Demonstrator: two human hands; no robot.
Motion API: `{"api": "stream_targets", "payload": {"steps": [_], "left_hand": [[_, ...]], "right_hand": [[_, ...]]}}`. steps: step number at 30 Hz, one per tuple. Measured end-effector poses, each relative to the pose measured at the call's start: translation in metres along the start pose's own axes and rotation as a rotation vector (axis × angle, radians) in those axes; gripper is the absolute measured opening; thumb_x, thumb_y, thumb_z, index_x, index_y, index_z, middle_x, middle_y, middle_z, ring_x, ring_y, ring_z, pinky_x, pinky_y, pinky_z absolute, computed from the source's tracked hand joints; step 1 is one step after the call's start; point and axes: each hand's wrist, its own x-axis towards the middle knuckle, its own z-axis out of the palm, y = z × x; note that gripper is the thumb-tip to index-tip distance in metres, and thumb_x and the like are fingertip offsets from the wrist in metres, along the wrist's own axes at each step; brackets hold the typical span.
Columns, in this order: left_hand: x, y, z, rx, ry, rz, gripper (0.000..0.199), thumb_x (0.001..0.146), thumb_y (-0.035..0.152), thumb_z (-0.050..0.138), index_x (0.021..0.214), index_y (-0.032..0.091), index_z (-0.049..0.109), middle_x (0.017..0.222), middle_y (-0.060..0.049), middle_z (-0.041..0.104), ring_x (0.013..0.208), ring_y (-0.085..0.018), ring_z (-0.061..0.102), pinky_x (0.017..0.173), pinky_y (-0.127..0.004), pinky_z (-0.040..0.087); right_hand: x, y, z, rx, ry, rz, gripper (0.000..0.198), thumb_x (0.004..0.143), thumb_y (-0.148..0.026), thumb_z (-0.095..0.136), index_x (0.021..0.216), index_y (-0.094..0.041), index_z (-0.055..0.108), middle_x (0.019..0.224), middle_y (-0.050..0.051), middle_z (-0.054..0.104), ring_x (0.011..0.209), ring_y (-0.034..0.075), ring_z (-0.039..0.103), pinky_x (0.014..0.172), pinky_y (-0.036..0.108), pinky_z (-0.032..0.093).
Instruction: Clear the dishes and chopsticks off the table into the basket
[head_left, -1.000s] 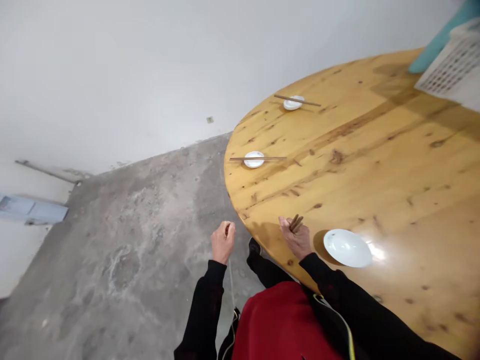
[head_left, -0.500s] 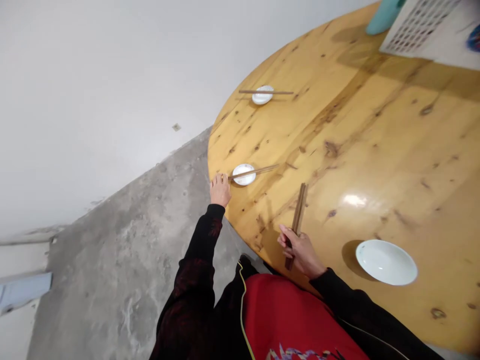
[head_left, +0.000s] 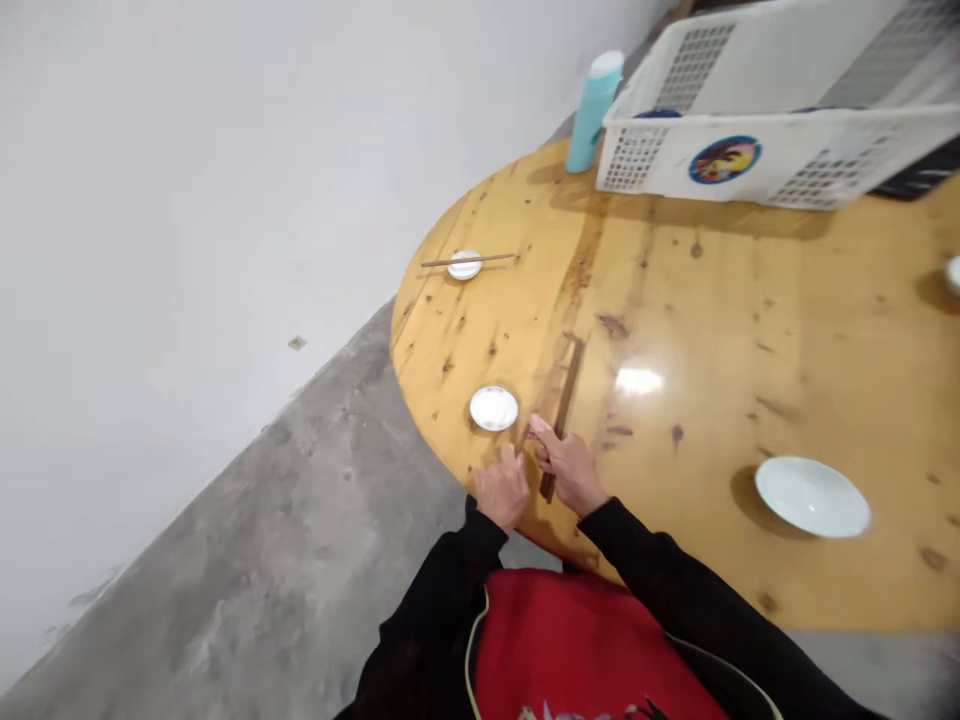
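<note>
Your right hand (head_left: 571, 468) is clenched around a bundle of chopsticks (head_left: 564, 400) angled over the worktop (head_left: 750, 330), just right of the small saucer (head_left: 493, 408). Your left hand (head_left: 501, 490) meets it, fingers curled; whether it grips any I cannot tell. Gathering seems under way; next, take the pair across the far saucer (head_left: 465, 265).

A bundle of dark brown wooden chopsticks (head_left: 562, 405) lies slanted across the edge region of the round wooden bench (head_left: 712, 330), its lower end gripped in the right hand (head_left: 571, 468) and its upper end pointing away toward the bench's middle. The sticks sit close together, roughly parallel. They are just right of a small white saucer (head_left: 493, 408), near it but apart from it.
</note>
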Motion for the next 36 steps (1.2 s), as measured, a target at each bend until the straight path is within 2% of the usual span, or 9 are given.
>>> {"api": "stream_targets", "payload": {"steps": [2, 6, 11, 15, 18, 23, 29, 32, 36], "left_hand": [[-0.002, 0.004, -0.001, -0.041, -0.066, 0.053, 0.031, 0.103, 0.039, 0.046, 0.111, 0.017, 0.067, 0.088, -0.018, 0.072, 0.086, -0.03, 0.071, 0.079, -0.036, 0.051], [0.007, 0.003, -0.015, -0.005, -0.143, 0.176, 0.041, 0.105, 0.04, 0.038, 0.12, 0.013, 0.066, 0.095, -0.022, 0.073, 0.089, -0.032, 0.072, 0.08, -0.038, 0.051], [0.013, 0.003, -0.022, -0.034, -0.179, 0.243, 0.049, 0.106, 0.036, 0.034, 0.144, 0.012, 0.054, 0.099, -0.018, 0.075, 0.081, -0.027, 0.073, 0.075, -0.034, 0.051], [0.026, 0.007, -0.021, -0.08, -0.227, 0.295, 0.047, 0.106, 0.042, 0.037, 0.139, 0.016, 0.057, 0.092, -0.012, 0.076, 0.076, -0.026, 0.071, 0.071, -0.034, 0.05], [0.053, 0.006, -0.034, -0.013, -0.231, 0.272, 0.034, 0.105, 0.044, 0.045, 0.115, 0.021, 0.067, 0.1, -0.011, 0.076, 0.087, -0.025, 0.072, 0.074, -0.032, 0.05], [0.127, -0.002, -0.095, 0.213, -0.101, 0.165, 0.024, 0.106, 0.036, 0.048, 0.11, 0.02, 0.066, 0.109, -0.011, 0.073, 0.099, -0.023, 0.071, 0.082, -0.03, 0.049], [0.26, -0.012, -0.169, 0.534, 0.043, 0.181, 0.03, 0.11, 0.028, 0.039, 0.119, 0.015, 0.064, 0.124, -0.015, 0.067, 0.109, -0.023, 0.067, 0.088, -0.031, 0.048], [0.334, -0.012, -0.181, 0.613, 0.087, 0.268, 0.035, 0.11, 0.026, 0.034, 0.122, 0.013, 0.064, 0.127, -0.017, 0.064, 0.115, -0.025, 0.063, 0.091, -0.032, 0.047], [0.419, -0.001, -0.174, 0.645, 0.072, 0.426, 0.035, 0.106, 0.014, 0.036, 0.126, 0.01, 0.064, 0.128, -0.019, 0.06, 0.121, -0.027, 0.058, 0.098, -0.034, 0.044]], "right_hand": [[-0.002, -0.004, 0.019, -0.002, 0.046, -0.046, 0.058, 0.059, -0.066, 0.091, 0.065, -0.017, 0.062, 0.048, -0.007, 0.039, 0.044, 0.005, 0.031, 0.038, 0.022, 0.023], [-0.004, -0.009, 0.039, 0.083, 0.1, -0.048, 0.061, 0.063, -0.071, 0.086, 0.057, -0.02, 0.053, 0.056, -0.001, 0.054, 0.046, 0.007, 0.043, 0.041, 0.023, 0.032], [-0.005, -0.012, 0.046, 0.255, -0.014, -0.081, 0.062, 0.058, -0.068, 0.09, 0.059, -0.023, 0.048, 0.056, -0.001, 0.054, 0.053, 0.012, 0.056, 0.048, 0.024, 0.044], [0.001, -0.025, 0.036, 0.268, 0.019, -0.146, 0.06, 0.058, -0.064, 0.092, 0.064, -0.023, 0.049, 0.052, -0.006, 0.044, 0.045, 0.009, 0.044, 0.04, 0.023, 0.036], [0.015, -0.034, 0.014, 0.161, 0.233, -0.3, 0.058, 0.062, -0.064, 0.089, 0.063, -0.023, 0.049, 0.05, -0.007, 0.041, 0.043, 0.007, 0.035, 0.038, 0.023, 0.032], [0.043, -0.018, -0.029, -0.109, 0.519, -0.502, 0.051, 0.06, -0.059, 0.086, 0.057, -0.021, 0.052, 0.056, 0.0, 0.05, 0.054, 0.014, 0.048, 0.048, 0.029, 0.042], [0.05, 0.027, -0.04, -0.104, 0.669, -0.304, 0.048, 0.054, -0.06, 0.086, 0.068, -0.019, 0.064, 0.07, 0.007, 0.062, 0.062, 0.02, 0.056, 0.051, 0.034, 0.049], [0.046, 0.04, -0.041, -0.18, 0.719, -0.225, 0.049, 0.056, -0.061, 0.086, 0.069, -0.018, 0.067, 0.07, 0.01, 0.065, 0.064, 0.023, 0.059, 0.053, 0.037, 0.052], [0.033, 0.056, -0.032, -0.286, 0.838, -0.155, 0.041, 0.072, -0.06, 0.081, 0.073, -0.02, 0.07, 0.069, 0.012, 0.068, 0.061, 0.026, 0.062, 0.052, 0.043, 0.054]]}}
